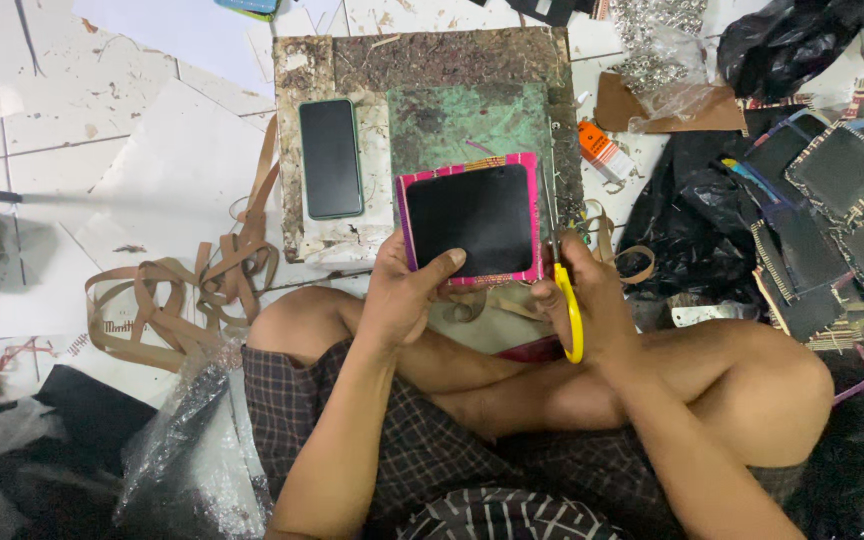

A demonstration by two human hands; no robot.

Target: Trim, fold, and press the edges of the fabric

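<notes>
My left hand (400, 290) holds a square black patch with a pink woven border (470, 220) by its lower left corner, thumb on the black face. My right hand (584, 300) grips yellow-handled scissors (560, 268), whose blades run up along the patch's right edge. I sit cross-legged on the floor with the patch held just above a worn work board (432, 60).
A dark phone (331, 158) lies on the board's left side. Tan strips (192, 290) curl on the tiled floor at left. A pile of similar black patches (832, 210) and black plastic bags lie at right. An orange tube (602, 148) and a bag of metal rings (657, 40) sit beyond.
</notes>
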